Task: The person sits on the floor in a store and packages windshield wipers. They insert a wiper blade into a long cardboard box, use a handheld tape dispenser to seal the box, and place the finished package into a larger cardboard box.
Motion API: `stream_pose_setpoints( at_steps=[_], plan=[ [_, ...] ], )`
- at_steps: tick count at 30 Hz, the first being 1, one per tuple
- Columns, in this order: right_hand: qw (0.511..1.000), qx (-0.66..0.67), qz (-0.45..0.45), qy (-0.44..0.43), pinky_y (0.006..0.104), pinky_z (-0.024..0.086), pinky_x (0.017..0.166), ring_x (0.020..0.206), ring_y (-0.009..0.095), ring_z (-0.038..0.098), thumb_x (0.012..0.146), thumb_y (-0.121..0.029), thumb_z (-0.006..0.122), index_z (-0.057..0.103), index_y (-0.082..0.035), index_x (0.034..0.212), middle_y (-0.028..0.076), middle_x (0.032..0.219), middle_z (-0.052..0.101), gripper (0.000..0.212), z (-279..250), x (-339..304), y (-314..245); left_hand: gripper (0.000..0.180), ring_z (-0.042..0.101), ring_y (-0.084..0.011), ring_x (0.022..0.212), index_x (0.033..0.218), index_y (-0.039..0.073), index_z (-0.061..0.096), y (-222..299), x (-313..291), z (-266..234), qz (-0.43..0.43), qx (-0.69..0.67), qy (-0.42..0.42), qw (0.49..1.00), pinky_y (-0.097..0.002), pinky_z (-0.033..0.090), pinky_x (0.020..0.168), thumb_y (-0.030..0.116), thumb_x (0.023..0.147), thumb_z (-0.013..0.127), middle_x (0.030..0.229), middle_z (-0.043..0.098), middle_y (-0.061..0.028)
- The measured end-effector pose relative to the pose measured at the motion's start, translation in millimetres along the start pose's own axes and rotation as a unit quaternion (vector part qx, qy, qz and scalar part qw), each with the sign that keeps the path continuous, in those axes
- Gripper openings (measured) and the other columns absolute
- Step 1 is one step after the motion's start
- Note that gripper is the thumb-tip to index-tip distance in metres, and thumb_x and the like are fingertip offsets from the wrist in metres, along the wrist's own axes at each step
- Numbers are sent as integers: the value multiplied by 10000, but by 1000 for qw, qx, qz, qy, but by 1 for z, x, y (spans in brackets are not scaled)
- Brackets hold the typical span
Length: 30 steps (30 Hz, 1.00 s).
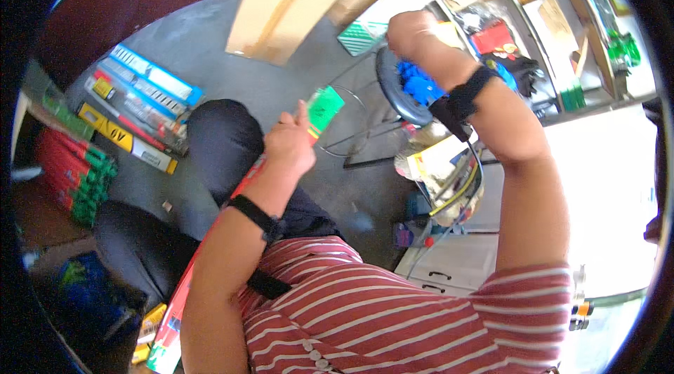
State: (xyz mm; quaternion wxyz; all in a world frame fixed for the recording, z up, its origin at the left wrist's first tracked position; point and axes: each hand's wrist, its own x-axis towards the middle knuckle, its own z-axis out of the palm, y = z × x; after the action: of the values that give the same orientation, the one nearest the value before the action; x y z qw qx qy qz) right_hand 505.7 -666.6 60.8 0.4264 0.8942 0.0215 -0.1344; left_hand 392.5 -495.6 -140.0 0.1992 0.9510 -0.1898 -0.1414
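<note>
A long, narrow red package (177, 297) with green ends slants across my lap, up from the lower left. My left hand (289, 148) is closed around it near the upper end, index finger pointing along it. Beyond the fingers sticks out its green end (326, 110). My right hand (413, 35) is raised at the upper right, curled and somewhat blurred; whatever its fingers hold, if anything, is hidden. Below that hand stands a dark round stool (390, 86) with bright blue things (420, 84) on its seat. Dark straps circle both my wrists.
Long boxes in blue (158, 75) and yellow-black (126, 139) lie on the floor at left, beside a stack of red-green packages (70, 170). A tall cardboard box (284, 5) stands ahead. Cluttered shelves (519, 9) and a white drawer cabinet (449, 261) are at right.
</note>
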Motion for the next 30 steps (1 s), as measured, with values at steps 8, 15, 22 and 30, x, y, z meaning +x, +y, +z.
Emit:
stream_pose_setpoints(
  at_steps=[8, 15, 22, 30],
  plan=[
    [854, 332, 398, 52, 441, 478, 827, 936, 383, 622, 788, -668, 504, 664, 6, 961, 269, 948, 637, 715, 197, -150, 175, 940, 584, -348, 944, 1456, 90, 156, 23, -13, -12, 14, -3, 5, 1000, -394, 519, 777, 231, 712, 713, 1098, 477, -193],
    [722, 365, 587, 27, 452, 476, 846, 981, 376, 611, 801, -642, 518, 634, 1, 1013, 256, 1006, 632, 688, 353, -224, 110, 929, 584, -343, 950, 1412, -33, 177, 23, -10, -1, 24, -5, 53, 998, -390, 513, 791, 217, 699, 717, 1086, 496, -219],
    [679, 344, 648, 10, 440, 516, 717, 831, 346, 658, 832, -596, 505, 600, -13, 983, 184, 904, 669, 610, 395, -236, 52, 830, 609, -327, 923, 1296, -70, 337, 20, -10, 3, 35, 15, 80, 996, -386, 518, 786, 256, 652, 748, 1040, 556, -197],
    [751, 222, 597, 175, 446, 474, 758, 904, 317, 582, 738, -457, 703, 508, -93, 1143, 120, 871, 598, 579, 380, -217, 41, 805, 611, -317, 910, 1275, -82, 349, 17, -13, 0, 34, 14, 86, 996, -369, 522, 766, 240, 654, 746, 1031, 555, -201]
  ],
)
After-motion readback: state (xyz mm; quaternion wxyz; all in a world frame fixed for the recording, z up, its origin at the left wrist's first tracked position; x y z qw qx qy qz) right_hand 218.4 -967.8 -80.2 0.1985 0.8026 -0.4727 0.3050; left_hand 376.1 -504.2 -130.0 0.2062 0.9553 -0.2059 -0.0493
